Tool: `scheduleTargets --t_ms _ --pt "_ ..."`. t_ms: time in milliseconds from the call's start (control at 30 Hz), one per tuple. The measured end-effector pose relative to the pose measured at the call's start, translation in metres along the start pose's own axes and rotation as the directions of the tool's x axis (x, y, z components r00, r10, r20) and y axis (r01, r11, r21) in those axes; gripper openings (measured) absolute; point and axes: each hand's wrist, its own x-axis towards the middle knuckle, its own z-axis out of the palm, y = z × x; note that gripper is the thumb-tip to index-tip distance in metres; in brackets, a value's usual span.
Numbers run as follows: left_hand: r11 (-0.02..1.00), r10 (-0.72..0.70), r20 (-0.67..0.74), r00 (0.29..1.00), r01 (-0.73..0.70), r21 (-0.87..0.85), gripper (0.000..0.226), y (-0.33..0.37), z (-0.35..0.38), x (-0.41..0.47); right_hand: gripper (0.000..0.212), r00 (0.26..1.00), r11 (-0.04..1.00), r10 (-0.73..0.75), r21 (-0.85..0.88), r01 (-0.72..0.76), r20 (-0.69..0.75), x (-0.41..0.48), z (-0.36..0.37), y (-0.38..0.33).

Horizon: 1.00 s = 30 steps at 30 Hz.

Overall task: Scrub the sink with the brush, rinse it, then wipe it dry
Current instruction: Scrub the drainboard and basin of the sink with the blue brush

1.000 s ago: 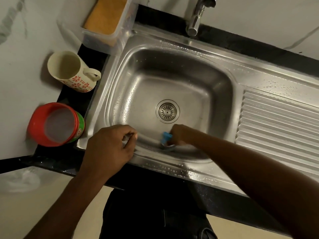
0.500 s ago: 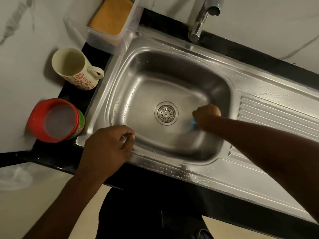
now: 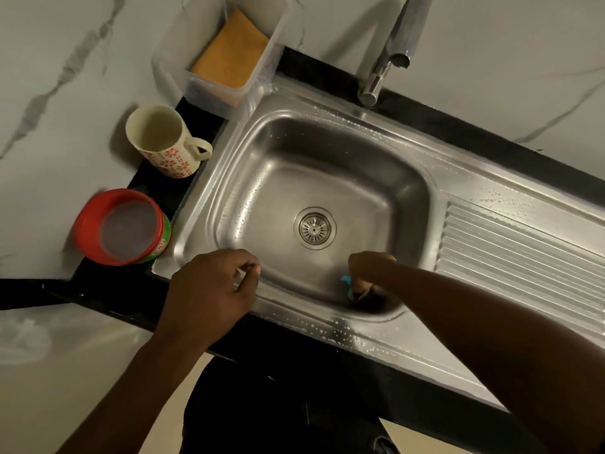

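Sink: one stainless steel sink (image 3: 327,152) with a single basin, beaded with water drops along the rims.
Brush: one blue brush (image 3: 346,286), down at the near wall of the basin, right of the drain. Only a sliver of blue shows under the fist.
Right hand: the right hand (image 3: 370,268) is reaching into the basin, fingers wrapped tight round the brush and pressing it against the steel.
Left hand: the left hand (image 3: 212,290) is parked on the front-left rim of the sink with its fingers curled in. Whether anything sits between thumb and forefinger, I cannot tell.
Drain: one round drain strainer (image 3: 315,227) in the middle of the basin floor, clear of both hands.
Drainboard: one ribbed drainboard (image 3: 523,267) on the right.
Faucet: one chrome faucet (image 3: 389,54) at the back edge.
Left side of the counter: three items in a row on the black counter (image 3: 157,188). There is one cream mug (image 3: 163,142) with red flowers, one red-lidded tub (image 3: 121,227) nearer the front, and one clear plastic box (image 3: 262,60) at the back corner holding one orange sponge (image 3: 232,54).
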Motion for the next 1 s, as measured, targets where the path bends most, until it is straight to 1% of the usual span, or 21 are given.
scheduleTargets --t_ms 33,100,200,267,333,433,467,567,700,767,833,900,1000 --pt "1.000 -0.006 -0.015 1.000 0.006 -0.005 0.003 -0.001 -0.002 -0.001 0.035 0.999 0.999 -0.009 0.037 0.007 0.032 0.002 -0.003 0.004" --pt "1.000 -0.015 -0.047 0.999 0.015 -0.013 0.004 -0.003 -0.006 -0.004 0.042 0.999 0.992 -0.048 0.117 0.047 0.008 -0.001 -0.008 0.010" --pt "0.999 -0.044 -0.071 0.996 0.043 -0.021 0.006 -0.007 -0.013 -0.009 0.052 0.978 0.957 -0.137 0.235 0.171 -0.155 -0.012 -0.015 0.008" --pt "0.997 -0.081 -0.063 0.995 0.079 -0.020 0.005 -0.011 -0.018 -0.012 0.053 0.944 0.912 -0.179 0.312 0.265 -0.277 -0.028 -0.029 -0.002" --pt "0.995 -0.101 -0.066 0.993 0.100 -0.020 0.006 -0.015 -0.026 -0.015 0.054 0.898 0.865 -0.217 0.351 0.358 -0.382 -0.047 -0.045 -0.017" --pt "0.992 -0.127 -0.087 0.988 0.125 -0.029 0.005 -0.020 -0.036 -0.020 0.046 0.827 0.748 -0.258 0.439 0.498 -0.500 -0.072 -0.068 -0.042" --pt "0.990 -0.139 -0.090 0.986 0.137 -0.028 0.005 -0.022 -0.040 -0.022 0.045 0.802 0.722 -0.271 0.439 0.536 -0.532 -0.079 -0.076 -0.052" --pt "0.988 -0.156 -0.099 0.983 0.155 -0.022 0.008 -0.027 -0.049 -0.027 0.046 0.703 0.678 -0.325 0.362 0.639 -0.633 -0.097 -0.098 -0.086" --pt "0.985 -0.171 -0.130 0.977 0.171 -0.014 0.009 -0.034 -0.057 -0.032 0.043 0.561 0.630 -0.377 0.240 0.738 -0.737 -0.112 -0.123 -0.137" --pt "0.983 -0.182 -0.146 0.972 0.181 -0.016 0.009 -0.037 -0.060 -0.035 0.046 0.514 0.629 -0.400 0.181 0.756 -0.759 -0.117 -0.131 -0.161" --pt "0.985 -0.174 -0.173 0.969 0.173 -0.019 0.003 -0.039 -0.064 -0.039 0.048 0.473 0.619 -0.445 0.121 0.776 -0.761 -0.120 -0.138 -0.184" --pt "0.986 -0.165 -0.205 0.965 0.165 -0.018 0.006 -0.042 -0.068 -0.043 0.046 0.442 0.604 -0.504 0.063 0.795 -0.742 -0.121 -0.144 -0.206" --pt "0.985 -0.171 -0.237 0.956 0.174 -0.010 0.010 -0.046 -0.072 -0.047 0.051 0.412 0.638 -0.576 -0.074 0.766 -0.706 -0.117 -0.149 -0.233"
